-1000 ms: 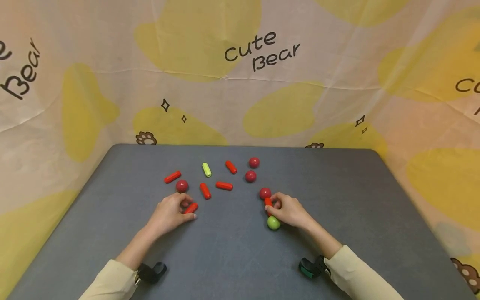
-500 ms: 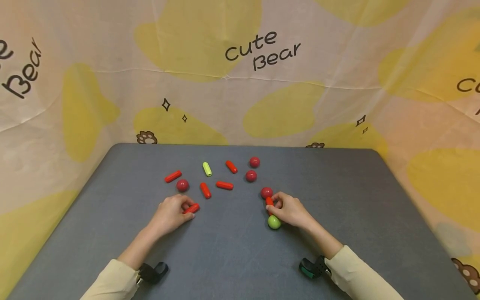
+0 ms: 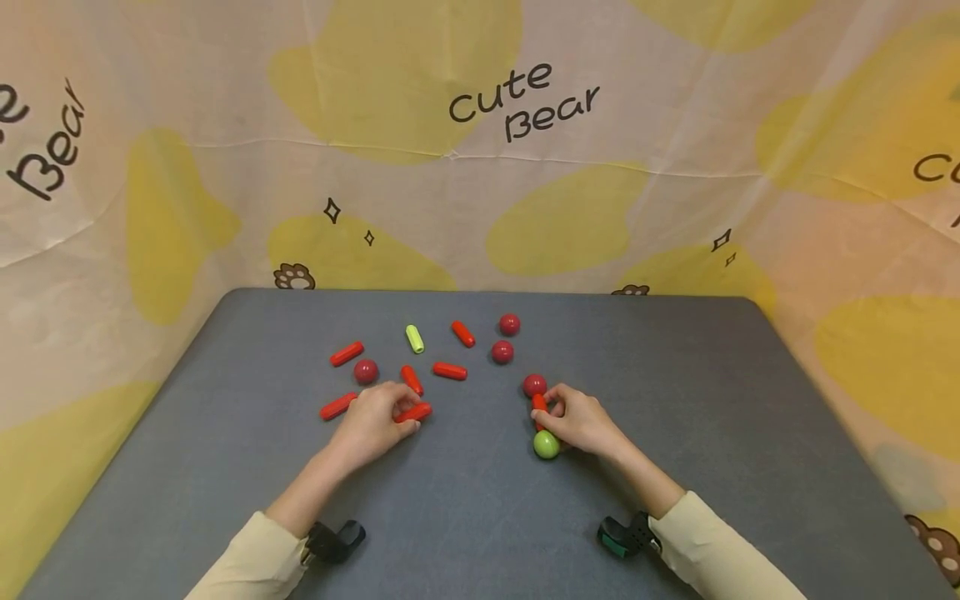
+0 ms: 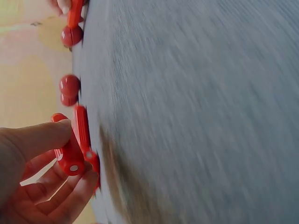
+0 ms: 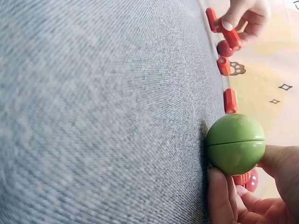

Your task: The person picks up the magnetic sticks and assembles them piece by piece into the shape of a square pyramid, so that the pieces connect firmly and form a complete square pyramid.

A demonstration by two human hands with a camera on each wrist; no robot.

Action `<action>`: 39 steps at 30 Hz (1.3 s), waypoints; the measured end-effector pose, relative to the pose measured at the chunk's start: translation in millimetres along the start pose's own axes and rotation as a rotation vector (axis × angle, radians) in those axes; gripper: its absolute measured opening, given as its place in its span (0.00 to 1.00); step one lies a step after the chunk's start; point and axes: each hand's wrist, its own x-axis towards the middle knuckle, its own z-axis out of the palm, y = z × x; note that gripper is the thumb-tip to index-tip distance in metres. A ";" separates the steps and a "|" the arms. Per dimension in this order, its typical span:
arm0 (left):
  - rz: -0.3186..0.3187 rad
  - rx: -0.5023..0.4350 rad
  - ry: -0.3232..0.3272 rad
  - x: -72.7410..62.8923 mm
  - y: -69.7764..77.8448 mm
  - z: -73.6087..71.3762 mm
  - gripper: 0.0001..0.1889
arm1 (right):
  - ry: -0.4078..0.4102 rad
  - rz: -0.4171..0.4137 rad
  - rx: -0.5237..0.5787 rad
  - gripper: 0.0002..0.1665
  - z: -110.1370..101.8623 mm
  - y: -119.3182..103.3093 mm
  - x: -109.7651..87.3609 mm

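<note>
My left hand (image 3: pixel 372 419) pinches a red rod (image 4: pixel 71 151) between thumb and fingers. The left wrist view shows this ribbed rod raised off the table, with a small pale spot on its end. Over on the right, my right hand (image 3: pixel 576 419) grips another red rod (image 3: pixel 539 410), partly covered by the fingers. A red ball (image 3: pixel 534 385) sits at that rod's far end and a green ball (image 5: pixel 236 144) at its near end, in one line. Beside the left wrist lies a loose red rod (image 3: pixel 339 406); just beyond the left fingers is another red rod (image 3: pixel 411 379).
On the grey table (image 3: pixel 480 517), farther back, lie a lime-green rod (image 3: pixel 415 339) and red rods (image 3: pixel 449 371). A red ball (image 3: pixel 366 372) rests at left, and two more red balls (image 3: pixel 502 352) stand back of centre. Patterned cloth (image 3: pixel 420 208) hangs behind the table.
My left hand has moved right with its red rod, uncovering the loose rod beside the wrist. The right hand and its ball-and-rod line have shifted only slightly.
</note>
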 end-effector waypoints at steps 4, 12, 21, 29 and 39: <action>0.027 -0.006 0.022 7.1 11.9 9.7 0.12 | -0.006 -0.003 0.010 0.16 0.4 -0.2 0.3; 0.044 -0.006 -0.038 29.0 32.8 27.5 0.10 | 0.008 -0.020 0.009 0.15 0.0 0.6 0.2; 0.114 0.031 -0.039 46.7 51.0 44.4 0.08 | -0.001 -0.014 0.018 0.15 -0.1 -0.5 -0.2; 0.137 0.058 -0.033 59.3 57.0 57.8 0.09 | -0.002 -0.012 0.022 0.15 0.7 -1.6 -0.5; 0.112 0.049 -0.044 72.6 62.7 63.8 0.08 | -0.007 -0.014 0.020 0.15 1.0 -2.0 -0.5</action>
